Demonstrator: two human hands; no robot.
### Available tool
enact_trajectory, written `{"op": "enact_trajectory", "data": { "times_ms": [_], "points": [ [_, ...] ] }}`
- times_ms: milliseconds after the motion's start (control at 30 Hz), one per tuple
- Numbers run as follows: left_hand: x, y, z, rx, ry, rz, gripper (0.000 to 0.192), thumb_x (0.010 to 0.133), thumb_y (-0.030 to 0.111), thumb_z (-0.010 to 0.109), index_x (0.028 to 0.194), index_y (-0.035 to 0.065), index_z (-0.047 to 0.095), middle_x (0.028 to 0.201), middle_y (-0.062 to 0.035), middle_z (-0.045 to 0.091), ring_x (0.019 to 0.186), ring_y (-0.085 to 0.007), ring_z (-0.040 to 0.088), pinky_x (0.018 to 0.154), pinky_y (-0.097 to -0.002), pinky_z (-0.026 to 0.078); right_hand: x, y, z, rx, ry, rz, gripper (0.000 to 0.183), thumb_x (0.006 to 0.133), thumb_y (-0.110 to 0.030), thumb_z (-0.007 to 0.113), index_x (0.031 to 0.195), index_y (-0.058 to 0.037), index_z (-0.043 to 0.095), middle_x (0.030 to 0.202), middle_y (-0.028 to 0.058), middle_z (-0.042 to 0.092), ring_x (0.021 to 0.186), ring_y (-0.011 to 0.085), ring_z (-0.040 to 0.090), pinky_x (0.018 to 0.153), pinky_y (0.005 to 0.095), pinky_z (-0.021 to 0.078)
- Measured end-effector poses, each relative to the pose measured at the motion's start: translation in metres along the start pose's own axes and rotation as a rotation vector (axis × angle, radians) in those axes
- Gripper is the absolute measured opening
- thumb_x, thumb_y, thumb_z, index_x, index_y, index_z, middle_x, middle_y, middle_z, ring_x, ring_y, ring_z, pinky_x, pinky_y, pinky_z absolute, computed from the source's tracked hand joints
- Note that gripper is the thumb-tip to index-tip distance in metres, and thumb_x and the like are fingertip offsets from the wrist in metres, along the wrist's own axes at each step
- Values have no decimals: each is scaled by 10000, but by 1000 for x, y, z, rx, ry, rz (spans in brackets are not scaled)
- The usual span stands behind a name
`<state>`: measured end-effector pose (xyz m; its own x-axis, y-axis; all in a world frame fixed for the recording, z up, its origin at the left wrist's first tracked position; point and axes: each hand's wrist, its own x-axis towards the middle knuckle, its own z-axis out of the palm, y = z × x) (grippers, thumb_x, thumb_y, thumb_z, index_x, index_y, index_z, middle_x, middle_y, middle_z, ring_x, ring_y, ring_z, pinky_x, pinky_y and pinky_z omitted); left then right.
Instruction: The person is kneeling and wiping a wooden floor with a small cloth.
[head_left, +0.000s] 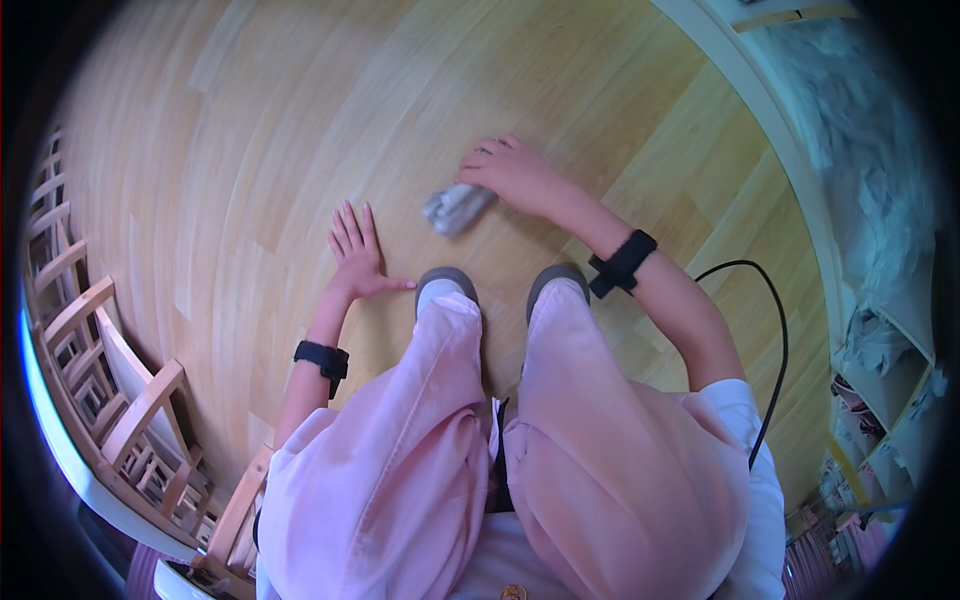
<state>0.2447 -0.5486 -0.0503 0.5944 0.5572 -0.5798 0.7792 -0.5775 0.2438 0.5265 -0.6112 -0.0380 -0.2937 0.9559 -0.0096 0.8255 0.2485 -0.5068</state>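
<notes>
A crumpled, pale grey cloth lies on the wood-plank floor, slightly blurred. My right hand grips it from above, with the fingers curled on the far side. To the left, my left hand rests palm down on the planks, its fingers spread and nothing in it. The thumb of that hand reaches to the toe of my left shoe. My right shoe stands a little apart from it. Black straps circle both wrists.
Wooden frames with legs and rails line the left side. On the right, white shelving holds translucent plastic wrapping and folded goods. A black cable loops beside my right arm. My knees in pink trousers fill the near middle.
</notes>
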Motion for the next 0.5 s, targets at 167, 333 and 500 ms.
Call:
{"op": "enact_trajectory", "data": {
  "times_ms": [167,333,500],
  "points": [
    [0,2,-5,23,-30,-20,1393,366,641,692,1276,-2,-144,1284,-309,-196,1184,-440,-218,934,-558,-55,-32,9,-14,-27,-211,-67,276,668,-62,495,913,-165,568,958,-15,537,966,199,455,852,328,325],
    [-2,7,-9,77,-87,-73,1422,325,610,722,1275,-11,-136,1282,-321,-183,1183,-460,-195,936,-563,-38,-50,27,-24,238,13,144,317,694,-23,496,1001,-90,532,1027,67,517,1007,254,436,875,343,324],
    [-3,12,-14,85,-121,-88,1433,299,521,775,1278,-12,-125,1281,-329,-170,1183,-479,-166,938,-569,-28,-51,75,-17,267,515,540,275,789,-85,459,1060,-40,484,1043,135,505,978,308,439,847,373,342]
  ]
}}
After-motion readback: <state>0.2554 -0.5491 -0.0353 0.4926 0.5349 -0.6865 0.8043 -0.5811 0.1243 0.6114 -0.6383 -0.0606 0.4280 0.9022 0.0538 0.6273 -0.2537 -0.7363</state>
